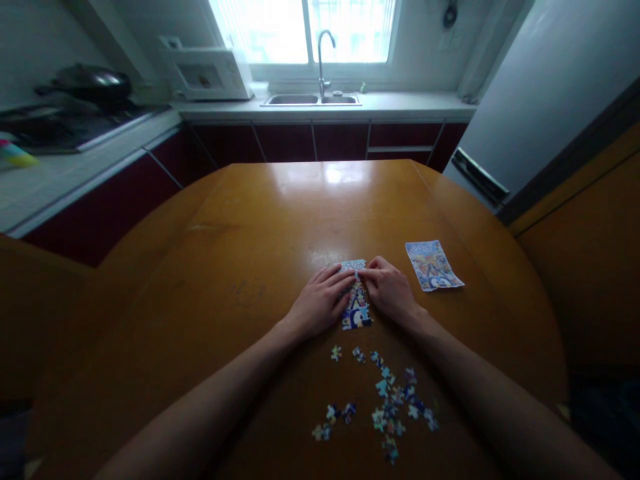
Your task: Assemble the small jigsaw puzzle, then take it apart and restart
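A small, partly built jigsaw puzzle (357,308) lies on the round wooden table (240,253). My left hand (320,301) rests on its left side with fingers laid over the top edge. My right hand (389,288) covers its right side, fingertips pressed on the top edge next to the left fingers. Both hands lie flat, fingers together, pressing on the puzzle. Several loose puzzle pieces (385,400) are scattered nearer to me, between my forearms. A printed picture card (433,265) lies to the right of my right hand.
Behind the table a kitchen counter runs with a sink and tap (320,93) under a bright window. A microwave (210,72) stands left of the sink, a wok on a stove (90,87) at far left. A fridge (540,100) stands at right.
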